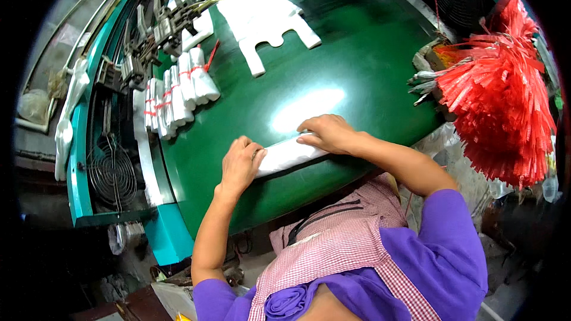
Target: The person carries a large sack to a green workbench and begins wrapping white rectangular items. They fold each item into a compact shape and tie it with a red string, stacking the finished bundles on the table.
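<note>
A folded bundle of white plastic bags [290,157] lies along the near edge of the green table, long and narrow. My left hand [241,160] is closed around its left end, fingers curled over the top. At the other end, my right hand [328,133] grips it with thumb and fingers. Farther back, a flat stack of white plastic T-shirt bags [262,15] lies with its two handles toward me. To the left, several rolled bundles of white bags [178,86] stand in a row, tied with red strips.
A large bunch of red plastic strips [496,92] hangs at the right edge of the green table [369,65]. Metal machine parts [172,24] run along the back left. A teal frame with a round wire fan guard [112,169] stands at the left.
</note>
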